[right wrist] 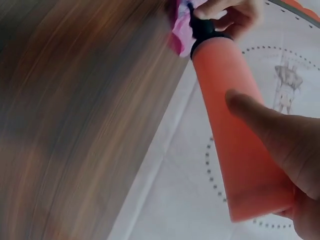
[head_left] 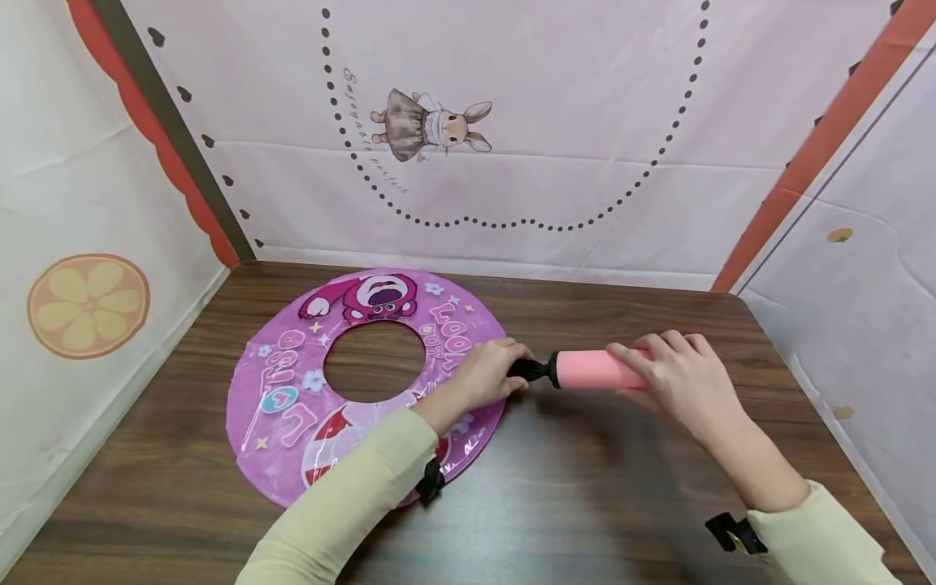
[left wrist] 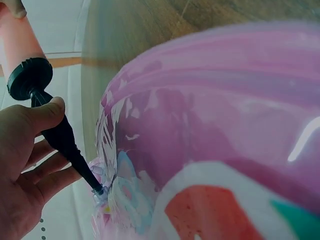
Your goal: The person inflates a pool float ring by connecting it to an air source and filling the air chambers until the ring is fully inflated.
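A purple swim ring (head_left: 252, 418) with cartoon bear and strawberry prints lies on the table, puffed up with some wrinkles along its edge. At its right side my left hand (head_left: 483, 375) pinches the black nozzle (left wrist: 62, 137) of a pink hand air pump (head_left: 591, 370). In the left wrist view the nozzle's narrow tip sits at a clear valve (left wrist: 101, 196) on the ring. My right hand (head_left: 683, 380) grips the far end of the pump's pink barrel (right wrist: 227, 115), thumb along its side. The pump points left, roughly level, and the right hand hides its rear end.
The dark wood-grain table (head_left: 585, 504) reaches back to a pale printed cloth (head_left: 585, 106) with a rabbit figure. More cloth hangs at left and right. A black band with a small device (head_left: 734, 534) sits at the right sleeve, another (head_left: 430, 481) at the left.
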Demonstrator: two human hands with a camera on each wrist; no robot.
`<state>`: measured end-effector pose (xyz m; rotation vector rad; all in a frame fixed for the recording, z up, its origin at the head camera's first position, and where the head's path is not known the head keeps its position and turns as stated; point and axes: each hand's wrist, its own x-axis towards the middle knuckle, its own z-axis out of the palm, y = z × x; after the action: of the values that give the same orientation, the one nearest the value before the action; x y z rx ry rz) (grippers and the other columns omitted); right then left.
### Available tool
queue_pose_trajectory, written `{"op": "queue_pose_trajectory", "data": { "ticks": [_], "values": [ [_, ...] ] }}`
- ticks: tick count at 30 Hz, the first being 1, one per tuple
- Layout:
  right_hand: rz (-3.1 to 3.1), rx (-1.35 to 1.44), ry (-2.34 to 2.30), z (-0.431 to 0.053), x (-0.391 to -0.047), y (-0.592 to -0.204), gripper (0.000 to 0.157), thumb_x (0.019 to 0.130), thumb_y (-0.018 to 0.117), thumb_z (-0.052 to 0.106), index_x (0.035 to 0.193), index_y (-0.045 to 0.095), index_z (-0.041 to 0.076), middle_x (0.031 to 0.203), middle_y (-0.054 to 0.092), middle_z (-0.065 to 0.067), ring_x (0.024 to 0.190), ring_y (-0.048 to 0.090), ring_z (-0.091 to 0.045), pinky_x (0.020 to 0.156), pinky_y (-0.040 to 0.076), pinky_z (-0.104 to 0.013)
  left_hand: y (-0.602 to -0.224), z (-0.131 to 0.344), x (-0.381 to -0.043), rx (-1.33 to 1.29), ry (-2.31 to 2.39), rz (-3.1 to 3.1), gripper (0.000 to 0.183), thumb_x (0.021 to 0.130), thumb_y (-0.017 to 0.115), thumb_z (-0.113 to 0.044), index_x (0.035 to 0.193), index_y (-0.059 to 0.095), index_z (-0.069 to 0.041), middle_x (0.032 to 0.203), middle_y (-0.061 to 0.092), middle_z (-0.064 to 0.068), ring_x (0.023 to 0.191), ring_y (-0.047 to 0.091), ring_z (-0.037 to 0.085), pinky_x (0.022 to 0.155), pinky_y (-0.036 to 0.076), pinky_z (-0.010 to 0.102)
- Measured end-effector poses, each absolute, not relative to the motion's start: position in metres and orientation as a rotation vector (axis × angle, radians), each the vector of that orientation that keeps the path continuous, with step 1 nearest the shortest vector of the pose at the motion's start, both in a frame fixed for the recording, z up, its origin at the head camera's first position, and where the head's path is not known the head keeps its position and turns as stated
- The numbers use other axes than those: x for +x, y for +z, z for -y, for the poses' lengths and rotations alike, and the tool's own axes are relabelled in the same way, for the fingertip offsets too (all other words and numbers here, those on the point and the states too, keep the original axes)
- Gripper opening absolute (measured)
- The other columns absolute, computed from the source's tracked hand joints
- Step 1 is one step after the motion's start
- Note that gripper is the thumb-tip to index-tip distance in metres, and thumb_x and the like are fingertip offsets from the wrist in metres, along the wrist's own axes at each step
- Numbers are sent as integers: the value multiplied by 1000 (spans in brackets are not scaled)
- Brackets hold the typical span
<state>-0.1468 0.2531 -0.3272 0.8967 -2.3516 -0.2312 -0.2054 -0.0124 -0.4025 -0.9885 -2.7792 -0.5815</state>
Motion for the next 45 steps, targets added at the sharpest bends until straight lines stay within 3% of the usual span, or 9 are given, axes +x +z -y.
{"op": "queue_pose_trajectory", "data": {
  "ticks": [4, 8, 15, 20, 22, 25, 29, 40, 45],
  "values": [
    [2389, 886, -161, -272, -142, -325, 53, 79, 56, 61, 113, 63, 20, 87, 64, -10, 80, 57, -33, 64, 42, -46, -402, 11, -206, -994, -545, 2824, 38, 78, 72, -29, 112, 62, -15, 104, 64, 1, 90, 62, 18, 82, 50, 32],
    [2420, 840, -100, -296, -135, -319, 73, 87, 17, 69, 112, 64, 19, 86, 65, -9, 79, 56, -34, 63, 40, -46, -402, 11, -207, -997, -514, 2840, 39, 79, 71, -30, 113, 62, -15, 106, 63, 1, 93, 62, 18, 84, 50, 32],
    [2475, 696, -68, -346, -118, -296, 80, 81, 16, 75, 109, 65, 18, 87, 64, -10, 79, 56, -38, 67, 40, -53, -402, 10, -207, -996, -529, 2831, 38, 79, 71, -29, 114, 62, -15, 105, 63, 2, 90, 63, 19, 82, 51, 33],
    [2432, 736, -78, -337, -122, -301, 78, 84, 18, 73, 106, 66, 16, 82, 64, -11, 74, 57, -37, 62, 41, -52, -400, 8, -205, -986, -468, 2848, 38, 80, 71, -30, 114, 62, -15, 104, 63, 1, 89, 62, 17, 80, 51, 31],
    [2437, 787, -106, -320, -129, -308, 69, 85, 29, 70, 108, 66, 16, 83, 65, -11, 74, 57, -36, 60, 41, -50, -399, 6, -204, -987, -439, 2846, 39, 80, 70, -31, 114, 62, -15, 105, 63, 1, 90, 62, 17, 81, 51, 31],
    [2447, 826, -144, -291, -138, -319, 52, 75, 65, 57, 110, 65, 18, 85, 65, -11, 78, 57, -34, 61, 41, -48, -398, 4, -203, -995, -417, 2836, 39, 80, 70, -31, 115, 61, -14, 106, 63, 3, 91, 62, 18, 81, 51, 32],
    [2414, 823, -179, -263, -145, -327, 61, 52, 87, 29, 108, 66, 19, 84, 64, -12, 79, 57, -34, 62, 42, -47, -398, 4, -202, -978, -433, 2817, 38, 79, 71, -29, 112, 62, -12, 105, 63, 3, 90, 62, 19, 81, 51, 32],
    [2349, 898, -203, -257, -149, -326, 62, 55, 84, 36, 110, 63, 19, 85, 62, -10, 79, 56, -32, 62, 41, -45, -397, 7, -202, -967, -573, 2798, 35, 77, 74, -27, 107, 65, -13, 100, 65, 2, 88, 63, 18, 79, 51, 32],
    [2388, 893, -151, -279, -142, -322, 60, 85, 39, 66, 113, 63, 19, 85, 63, -10, 79, 57, -33, 63, 41, -47, -396, 8, -202, -968, -514, 2850, 38, 79, 72, -29, 112, 63, -14, 105, 64, 2, 91, 62, 18, 82, 51, 32]
  ]
}}
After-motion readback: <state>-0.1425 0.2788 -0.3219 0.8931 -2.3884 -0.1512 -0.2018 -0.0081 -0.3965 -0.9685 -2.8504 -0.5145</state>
